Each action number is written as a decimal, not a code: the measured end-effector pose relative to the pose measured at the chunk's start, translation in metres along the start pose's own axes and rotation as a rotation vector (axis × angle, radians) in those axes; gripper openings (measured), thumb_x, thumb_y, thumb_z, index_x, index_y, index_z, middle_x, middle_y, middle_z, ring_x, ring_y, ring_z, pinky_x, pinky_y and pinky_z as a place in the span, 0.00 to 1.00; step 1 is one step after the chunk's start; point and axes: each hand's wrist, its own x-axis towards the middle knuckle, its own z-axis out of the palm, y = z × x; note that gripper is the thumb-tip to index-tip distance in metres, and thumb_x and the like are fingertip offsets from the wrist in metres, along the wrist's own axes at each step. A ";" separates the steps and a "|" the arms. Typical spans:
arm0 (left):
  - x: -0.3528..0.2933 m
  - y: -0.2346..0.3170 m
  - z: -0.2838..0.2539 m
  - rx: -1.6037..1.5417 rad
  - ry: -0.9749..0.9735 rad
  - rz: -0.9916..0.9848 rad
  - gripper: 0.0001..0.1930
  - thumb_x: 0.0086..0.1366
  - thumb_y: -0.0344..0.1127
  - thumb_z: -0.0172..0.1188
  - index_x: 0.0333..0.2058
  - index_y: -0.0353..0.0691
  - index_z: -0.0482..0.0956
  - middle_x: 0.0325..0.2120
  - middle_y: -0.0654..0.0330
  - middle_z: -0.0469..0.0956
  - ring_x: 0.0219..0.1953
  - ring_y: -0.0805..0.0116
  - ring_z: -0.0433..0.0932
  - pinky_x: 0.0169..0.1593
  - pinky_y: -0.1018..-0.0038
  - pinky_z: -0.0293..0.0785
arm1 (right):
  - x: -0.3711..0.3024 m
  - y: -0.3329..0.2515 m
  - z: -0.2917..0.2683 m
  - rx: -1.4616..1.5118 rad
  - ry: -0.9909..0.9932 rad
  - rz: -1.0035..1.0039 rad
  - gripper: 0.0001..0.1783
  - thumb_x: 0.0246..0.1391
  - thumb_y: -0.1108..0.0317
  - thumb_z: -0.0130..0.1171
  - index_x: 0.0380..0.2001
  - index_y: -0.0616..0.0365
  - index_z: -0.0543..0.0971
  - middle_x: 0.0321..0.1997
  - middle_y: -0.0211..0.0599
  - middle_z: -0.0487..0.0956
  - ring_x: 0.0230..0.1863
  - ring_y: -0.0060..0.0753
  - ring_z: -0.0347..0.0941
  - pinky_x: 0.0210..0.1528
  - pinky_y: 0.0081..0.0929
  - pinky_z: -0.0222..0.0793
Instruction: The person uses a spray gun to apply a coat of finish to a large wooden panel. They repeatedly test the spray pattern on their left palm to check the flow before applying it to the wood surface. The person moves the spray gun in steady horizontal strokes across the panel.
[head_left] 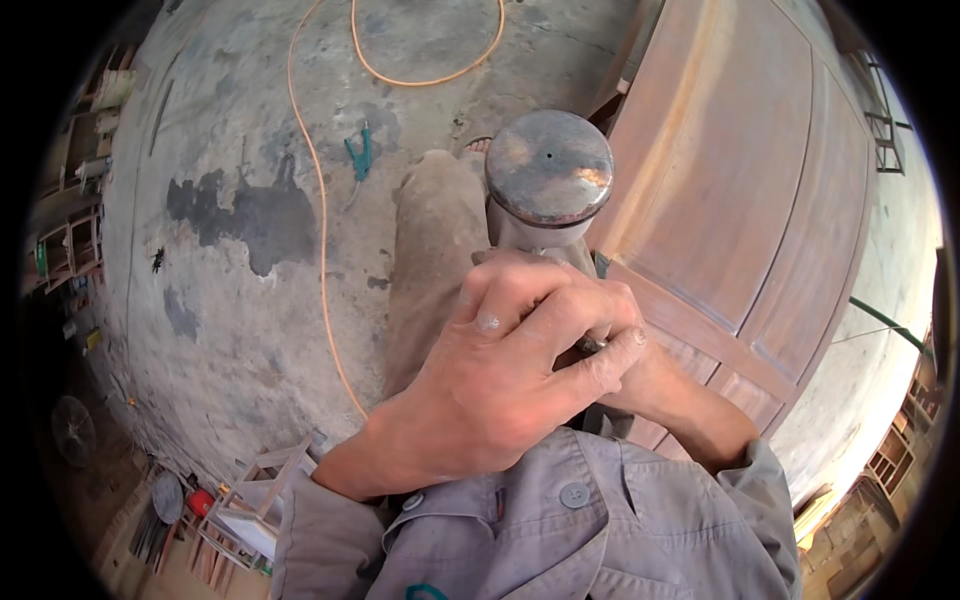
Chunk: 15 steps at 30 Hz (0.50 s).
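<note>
A spray gun with a round metal cup is held upright in front of my body. The cup's lid is stained, with a small hole near its middle. My left hand is closed over the gun's body just below the cup, its fingers bent and dusted with pale powder. Beneath and behind it, my right hand grips the gun too; most of its fingers are hidden by the left. A bit of dark metal shows between the two hands. The gun's handle and trigger are out of sight.
A brown wooden panelled door lies close on the right. An orange hose curves over the concrete floor. On the floor ahead lies a teal air blow gun. A wooden frame stands behind at lower left, near a fan.
</note>
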 end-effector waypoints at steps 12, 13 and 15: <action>-0.001 -0.006 0.012 0.187 0.134 0.180 0.19 0.56 0.40 0.65 0.46 0.37 0.84 0.39 0.60 0.74 0.45 0.60 0.72 0.47 0.65 0.71 | -0.001 0.001 0.001 -0.039 -0.024 0.016 0.20 0.45 0.72 0.68 0.43 0.61 0.74 0.36 0.44 0.79 0.33 0.53 0.79 0.33 0.39 0.74; -0.001 -0.006 0.013 0.199 0.149 0.188 0.20 0.57 0.42 0.65 0.46 0.37 0.84 0.39 0.59 0.75 0.46 0.60 0.72 0.48 0.65 0.72 | -0.001 0.001 0.000 -0.023 -0.021 0.034 0.21 0.45 0.72 0.68 0.44 0.61 0.74 0.36 0.44 0.79 0.34 0.53 0.80 0.33 0.39 0.74; -0.003 -0.007 0.016 0.203 0.191 0.203 0.22 0.59 0.45 0.65 0.47 0.37 0.83 0.39 0.59 0.76 0.46 0.59 0.73 0.49 0.64 0.73 | -0.001 -0.002 -0.001 -0.043 -0.031 0.072 0.21 0.48 0.72 0.68 0.45 0.61 0.75 0.37 0.44 0.81 0.35 0.52 0.81 0.35 0.38 0.75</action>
